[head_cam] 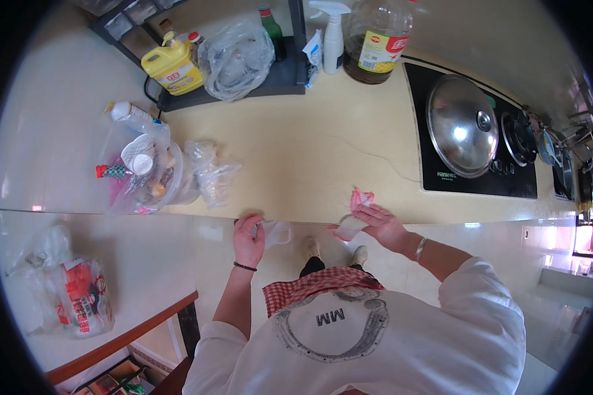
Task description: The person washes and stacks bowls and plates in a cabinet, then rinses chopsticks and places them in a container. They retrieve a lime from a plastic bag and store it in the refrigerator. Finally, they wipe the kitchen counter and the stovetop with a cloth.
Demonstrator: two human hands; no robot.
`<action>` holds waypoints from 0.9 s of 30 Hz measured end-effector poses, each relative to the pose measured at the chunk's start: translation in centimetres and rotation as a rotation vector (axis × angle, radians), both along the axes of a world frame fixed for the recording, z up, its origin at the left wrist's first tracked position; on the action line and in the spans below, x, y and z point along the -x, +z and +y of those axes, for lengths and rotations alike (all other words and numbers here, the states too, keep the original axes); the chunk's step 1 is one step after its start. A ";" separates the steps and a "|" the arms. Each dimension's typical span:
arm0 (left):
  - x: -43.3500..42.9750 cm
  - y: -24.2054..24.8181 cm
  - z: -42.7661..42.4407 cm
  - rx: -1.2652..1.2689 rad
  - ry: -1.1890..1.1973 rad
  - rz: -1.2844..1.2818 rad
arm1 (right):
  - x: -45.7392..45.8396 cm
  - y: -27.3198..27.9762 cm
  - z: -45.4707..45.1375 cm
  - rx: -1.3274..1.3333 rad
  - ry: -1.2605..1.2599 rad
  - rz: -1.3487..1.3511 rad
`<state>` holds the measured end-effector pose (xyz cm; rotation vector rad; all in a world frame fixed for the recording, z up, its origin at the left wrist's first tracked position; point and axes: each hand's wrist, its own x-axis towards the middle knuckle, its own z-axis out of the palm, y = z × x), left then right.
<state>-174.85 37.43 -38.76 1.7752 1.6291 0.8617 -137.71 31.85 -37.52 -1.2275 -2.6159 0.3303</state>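
Observation:
At the front edge of the beige countertop (pixel 301 187), my left hand (pixel 249 241) has its fingers curled around a thin translucent plastic piece (pixel 277 233), which looks like a bag and hangs just past the edge. My right hand (pixel 381 226) grips a pink-and-white cloth (pixel 350 228). One end of that cloth lies on the counter and another part droops over the edge. Left of my left hand, a crumpled clear plastic bag (pixel 210 173) rests on the counter against a clear plastic tub (pixel 179 180) filled with packages and a white cup.
Along the back stand a dark rack (pixel 291 89), a yellow pump jug (pixel 174 69), a white spray bottle (pixel 333 47) and a large oil bottle (pixel 375 49). A domed metal lid (pixel 462 126) covers part of the black gas hob (pixel 430 177) at right. A wooden rail (pixel 128 338) runs lower left.

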 end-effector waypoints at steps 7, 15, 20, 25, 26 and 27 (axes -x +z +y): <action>-1.8 1.5 0.2 -0.108 -0.211 0.093 | -7.4 5.7 1.7 0.644 -0.581 0.583; -6.2 3.3 2.4 -0.143 -0.399 -0.024 | -7.3 3.8 6.0 0.558 -0.994 0.904; -6.2 3.3 3.3 -0.101 -0.435 0.009 | -4.3 4.4 7.5 -0.106 -0.643 0.051; -6.2 2.5 4.5 -0.119 -0.469 0.037 | -1.4 -2.1 7.6 -0.144 -0.578 -0.217; -6.3 2.6 4.6 -0.104 -0.468 0.030 | -1.8 -2.2 8.7 -0.155 -0.606 -0.219; -6.5 2.6 4.8 -0.087 -0.464 0.023 | -2.3 -2.3 9.9 -0.166 -0.631 -0.222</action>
